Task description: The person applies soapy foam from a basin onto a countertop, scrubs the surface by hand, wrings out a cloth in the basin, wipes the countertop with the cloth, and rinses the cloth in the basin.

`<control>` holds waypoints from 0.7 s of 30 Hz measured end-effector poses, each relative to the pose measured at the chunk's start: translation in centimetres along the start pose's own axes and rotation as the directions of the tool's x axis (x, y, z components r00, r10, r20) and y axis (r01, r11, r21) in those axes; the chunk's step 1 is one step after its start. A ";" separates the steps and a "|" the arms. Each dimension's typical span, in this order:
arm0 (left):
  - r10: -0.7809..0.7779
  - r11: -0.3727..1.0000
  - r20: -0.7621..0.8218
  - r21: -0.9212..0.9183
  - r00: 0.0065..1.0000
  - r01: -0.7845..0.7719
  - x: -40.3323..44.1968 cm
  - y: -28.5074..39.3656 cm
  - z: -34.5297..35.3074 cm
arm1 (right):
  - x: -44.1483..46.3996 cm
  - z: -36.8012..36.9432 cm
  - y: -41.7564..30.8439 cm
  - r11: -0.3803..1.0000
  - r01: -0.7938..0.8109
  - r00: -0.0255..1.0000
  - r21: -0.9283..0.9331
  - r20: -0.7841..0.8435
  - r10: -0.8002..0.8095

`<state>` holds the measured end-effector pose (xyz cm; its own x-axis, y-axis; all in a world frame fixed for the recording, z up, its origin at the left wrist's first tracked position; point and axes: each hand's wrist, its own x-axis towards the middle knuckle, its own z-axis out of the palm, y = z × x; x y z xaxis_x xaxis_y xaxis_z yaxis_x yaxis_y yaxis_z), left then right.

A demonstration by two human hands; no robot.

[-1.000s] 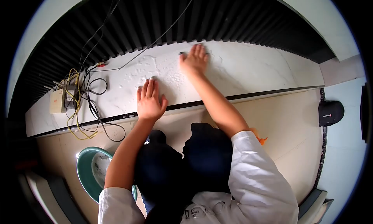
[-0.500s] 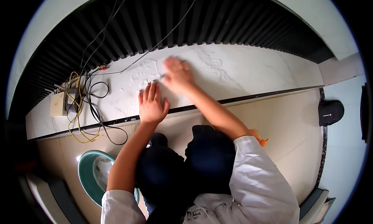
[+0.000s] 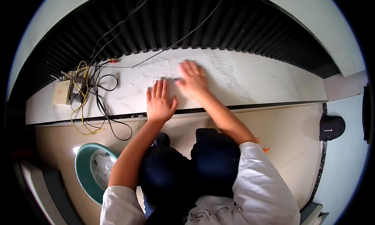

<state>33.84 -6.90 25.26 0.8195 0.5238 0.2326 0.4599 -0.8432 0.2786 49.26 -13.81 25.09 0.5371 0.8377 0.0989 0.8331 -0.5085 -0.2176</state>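
Water point(image 3: 223, 72) lies in rippled streaks on the white ledge point(image 3: 269, 78), where I have my left hand point(image 3: 160, 104) palm down by its front edge, fingers slightly apart. My right hand point(image 3: 193, 80) is farther back over the ledge, fingers loosely spread and slightly blurred. Cables point(image 3: 100, 102) and a pale box point(image 3: 61, 93) sit toward the ledge's left end, with a green tub point(image 3: 83, 173) below its front edge.

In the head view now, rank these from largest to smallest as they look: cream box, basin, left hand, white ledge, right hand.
1. White ledge
2. Basin, though partly hidden
3. Left hand and right hand: too alike to rank
4. Cream box
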 end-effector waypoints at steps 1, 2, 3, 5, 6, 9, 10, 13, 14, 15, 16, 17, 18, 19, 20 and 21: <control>-0.055 0.998 -0.016 0.008 0.998 0.055 0.2 0.0 0.2 | -0.3 -0.2 1.4 0.996 -0.085 0.996 -0.036 -0.024 0.084; -0.143 0.989 0.041 0.045 0.989 0.141 0.6 -0.3 0.7 | -0.7 -0.3 2.7 0.994 -0.111 0.993 -0.021 -0.029 0.110; -0.172 0.984 0.029 0.059 0.985 0.170 1.1 -0.4 1.0 | -1.0 -0.8 3.3 0.990 -0.138 0.990 -0.008 -0.034 0.137; -0.227 0.971 0.020 0.084 0.974 0.224 2.1 -0.6 1.8 | -0.6 -0.7 3.2 0.987 -0.153 0.988 -0.045 -0.019 0.153; -0.244 0.966 -0.017 0.078 0.970 0.244 3.3 -0.9 2.1 | -0.8 -0.6 3.1 0.984 -0.164 0.987 -0.065 -0.006 0.164; -0.285 0.953 -0.098 0.076 0.953 0.293 7.6 -1.2 3.0 | -0.9 -0.8 3.0 0.986 -0.164 0.986 -0.033 -0.007 0.164; -0.291 0.949 -0.115 0.089 0.950 0.302 8.7 -0.5 3.6 | -0.8 -0.6 3.0 0.987 -0.157 0.988 -0.027 -0.008 0.157; -0.034 0.998 0.026 -0.044 0.999 0.035 9.4 2.5 4.8 | -0.7 -0.2 3.4 0.987 -0.135 0.990 -0.088 -0.045 0.131; 0.043 0.998 0.038 -0.054 0.998 -0.041 9.0 3.1 5.1 | -0.6 0.3 3.5 0.992 -0.122 0.989 -0.042 -0.088 0.118; 0.120 0.991 0.053 -0.064 0.991 -0.117 8.8 3.5 5.1 | -0.6 0.3 3.5 0.993 -0.110 0.990 -0.046 -0.088 0.106; 0.125 0.989 0.065 -0.082 0.990 -0.120 8.9 2.9 4.7 | -0.7 0.4 3.6 0.994 -0.101 0.991 -0.049 -0.091 0.096; 0.094 0.995 0.041 -0.043 0.995 -0.092 9.3 2.1 4.4 | -0.7 0.5 3.7 0.994 -0.091 0.992 -0.054 -0.096 0.085; 0.064 0.998 0.016 -0.005 0.998 -0.064 9.8 1.0 4.2 | -0.7 0.1 3.5 0.995 -0.091 0.992 -0.034 -0.093 0.087; 0.036 0.999 -0.005 0.030 0.999 -0.036 10.3 0.1 3.8 | -0.7 0.0 3.4 0.996 -0.089 0.991 -0.012 -0.100 0.087; -0.016 0.999 -0.020 0.048 1.000 0.017 10.7 -0.8 3.4 | -0.7 -0.1 3.3 0.996 -0.088 0.991 0.008 -0.104 0.088; 0.028 0.998 -0.021 0.058 0.999 -0.027 10.5 -1.0 3.2 | -0.9 0.0 3.4 0.996 -0.087 0.990 0.028 -0.105 0.089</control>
<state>43.09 -0.97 24.47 0.8246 0.5026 0.2596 0.4571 -0.8624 0.2176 51.63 -16.27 24.30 0.6203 0.7633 0.1804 0.7792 -0.5735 -0.2528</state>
